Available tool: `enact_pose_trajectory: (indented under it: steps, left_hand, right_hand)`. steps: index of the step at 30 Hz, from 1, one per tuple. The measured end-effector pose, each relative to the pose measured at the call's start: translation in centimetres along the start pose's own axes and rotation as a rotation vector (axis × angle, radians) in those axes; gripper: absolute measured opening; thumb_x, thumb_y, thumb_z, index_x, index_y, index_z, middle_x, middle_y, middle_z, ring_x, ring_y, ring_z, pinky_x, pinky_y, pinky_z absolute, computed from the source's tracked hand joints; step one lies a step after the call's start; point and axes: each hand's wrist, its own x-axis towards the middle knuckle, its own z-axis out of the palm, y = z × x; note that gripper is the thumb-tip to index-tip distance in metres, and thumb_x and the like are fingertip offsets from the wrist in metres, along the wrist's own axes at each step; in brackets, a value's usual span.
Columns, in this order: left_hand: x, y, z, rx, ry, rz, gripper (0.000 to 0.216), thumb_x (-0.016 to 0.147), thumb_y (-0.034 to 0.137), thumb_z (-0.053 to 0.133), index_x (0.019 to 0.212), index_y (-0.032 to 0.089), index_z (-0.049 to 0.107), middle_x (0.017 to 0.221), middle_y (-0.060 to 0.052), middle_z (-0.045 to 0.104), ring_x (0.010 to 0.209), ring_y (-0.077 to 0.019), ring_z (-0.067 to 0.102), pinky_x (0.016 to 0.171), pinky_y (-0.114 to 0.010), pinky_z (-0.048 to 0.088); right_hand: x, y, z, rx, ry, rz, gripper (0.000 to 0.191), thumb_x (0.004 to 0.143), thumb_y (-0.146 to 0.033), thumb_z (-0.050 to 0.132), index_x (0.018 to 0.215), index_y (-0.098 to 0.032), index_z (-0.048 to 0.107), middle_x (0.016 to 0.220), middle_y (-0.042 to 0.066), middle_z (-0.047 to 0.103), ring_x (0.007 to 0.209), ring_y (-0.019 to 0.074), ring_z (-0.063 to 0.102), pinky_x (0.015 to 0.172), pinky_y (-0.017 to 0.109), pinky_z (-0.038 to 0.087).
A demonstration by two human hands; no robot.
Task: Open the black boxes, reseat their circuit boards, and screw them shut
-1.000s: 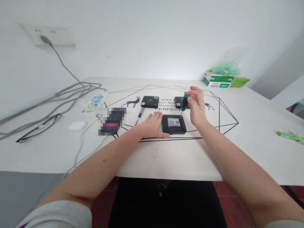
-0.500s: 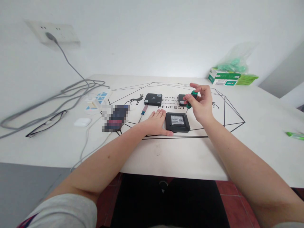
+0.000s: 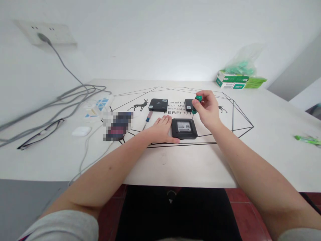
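Observation:
A small black square box (image 3: 184,129) lies label up on the white table (image 3: 175,164). My left hand (image 3: 162,130) rests flat against its left side, fingers stretched out, thumb along its front edge. My right hand (image 3: 208,110) is closed round a green-handled screwdriver (image 3: 195,104), held upright with its tip at the box's far right corner. Behind it lie two more black boxes, one (image 3: 158,104) in the middle and one (image 3: 189,104) partly hidden by my right hand.
A blue-and-red screwdriver (image 3: 147,119) lies left of my left hand. Further left are a blurred dark object (image 3: 117,126), a white earbud case (image 3: 81,131), glasses (image 3: 37,135), a power strip (image 3: 99,105) and grey cables (image 3: 62,100). Green boxes and a bag (image 3: 237,78) stand far right.
My right hand has turned the green screwdriver between its fingers, tilting it away and back upright over the box's corner. My left hand has stayed on the box.

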Motion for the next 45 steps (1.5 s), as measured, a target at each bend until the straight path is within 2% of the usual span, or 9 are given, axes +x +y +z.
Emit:
enact_pose_trajectory:
  steps: [3, 6, 9, 11, 14, 18, 25, 33, 45]
  left_hand:
    - [0.0, 0.1, -0.1, -0.001, 0.001, 0.005, 0.148, 0.076, 0.099, 0.044, 0.170, -0.005, 0.000, 0.179, -0.026, -0.004, 0.168, -0.0398, -0.002, 0.136, -0.051, 0.005]
    - [-0.1, 0.1, -0.2, 0.000, 0.003, 0.006, 0.147, 0.076, 0.098, 0.045, 0.170, -0.005, 0.000, 0.179, -0.026, -0.004, 0.169, -0.0393, -0.003, 0.135, -0.051, 0.005]
    - [-0.2, -0.1, -0.3, -0.005, -0.012, 0.007, 0.146, 0.077, 0.096, 0.046, 0.170, -0.007, -0.001, 0.178, -0.028, -0.006, 0.168, -0.0406, -0.003, 0.135, -0.050, 0.005]
    - [-0.2, -0.3, -0.4, -0.025, -0.021, 0.016, 0.146, 0.076, 0.096, 0.047, 0.170, -0.006, -0.002, 0.178, -0.027, -0.007, 0.168, -0.0416, -0.002, 0.135, -0.051, 0.006]
    - [-0.1, -0.7, -0.4, -0.061, 0.002, 0.031, 0.144, 0.075, 0.094, 0.052, 0.172, 0.000, 0.003, 0.179, -0.027, -0.003, 0.168, -0.0416, 0.001, 0.135, -0.053, 0.008]
    - [0.2, -1.0, -0.1, -0.084, 0.058, 0.036, 0.139, 0.072, 0.093, 0.058, 0.172, 0.005, 0.016, 0.180, -0.027, 0.006, 0.168, -0.0421, 0.007, 0.135, -0.053, 0.010]
    - [0.6, -0.1, 0.3, -0.101, 0.100, 0.039, 0.141, 0.068, 0.091, 0.066, 0.171, 0.008, 0.018, 0.179, -0.027, 0.014, 0.167, -0.0446, 0.012, 0.134, -0.059, 0.010]
    - [0.6, 1.0, 0.4, -0.090, 0.090, 0.037, 0.144, 0.069, 0.094, 0.062, 0.171, 0.004, 0.014, 0.178, -0.030, 0.013, 0.167, -0.0446, 0.009, 0.134, -0.059, 0.007]
    - [0.7, 0.9, 0.6, -0.088, 0.099, 0.041, 0.144, 0.069, 0.095, 0.061, 0.171, 0.005, 0.013, 0.179, -0.029, 0.014, 0.167, -0.0456, 0.011, 0.134, -0.059, 0.007]
  right_hand:
    - [-0.1, 0.2, 0.2, -0.018, 0.019, 0.017, 0.036, 0.086, -0.049, 0.081, 0.110, -0.029, 0.061, 0.088, -0.003, 0.054, 0.073, 0.0138, 0.053, 0.067, 0.030, 0.052]
    - [-0.3, 0.1, 0.1, -0.027, 0.036, 0.030, 0.040, 0.083, -0.048, 0.084, 0.110, -0.030, 0.061, 0.108, 0.001, 0.059, 0.085, 0.0160, 0.060, 0.069, 0.031, 0.056]
    - [-0.4, -0.2, -0.3, -0.001, 0.021, 0.038, 0.037, 0.089, -0.054, 0.077, 0.112, -0.030, 0.062, 0.128, 0.006, 0.060, 0.096, 0.0187, 0.065, 0.072, 0.033, 0.059]
    - [-0.5, -0.3, -0.7, 0.065, -0.027, 0.066, 0.035, 0.095, -0.058, 0.068, 0.114, -0.030, 0.062, 0.136, 0.007, 0.060, 0.093, 0.0185, 0.068, 0.074, 0.036, 0.061]
    - [-0.5, -0.2, -0.8, 0.157, -0.094, 0.099, 0.036, 0.097, -0.060, 0.065, 0.118, -0.031, 0.060, 0.120, 0.005, 0.068, 0.082, 0.0168, 0.069, 0.072, 0.035, 0.063]
    - [-0.5, -0.1, -0.6, 0.085, -0.014, 0.042, 0.037, 0.090, -0.056, 0.078, 0.113, -0.030, 0.064, 0.099, 0.001, 0.065, 0.081, 0.0155, 0.065, 0.064, 0.029, 0.058]
    - [-0.4, -1.9, -0.6, 0.066, 0.129, -0.042, 0.037, 0.090, -0.057, 0.079, 0.113, -0.033, 0.063, 0.104, 0.002, 0.060, 0.090, 0.0164, 0.062, 0.069, 0.029, 0.061]
    - [-2.8, -4.4, 1.7, 0.139, -0.038, -0.041, 0.032, 0.092, -0.053, 0.078, 0.115, -0.033, 0.067, 0.103, 0.001, 0.062, 0.086, 0.0148, 0.063, 0.069, 0.028, 0.062]
    - [-3.2, -4.0, 1.9, 0.148, -0.061, -0.026, 0.031, 0.093, -0.048, 0.079, 0.117, -0.034, 0.066, 0.107, 0.001, 0.062, 0.092, 0.0162, 0.062, 0.069, 0.028, 0.062]
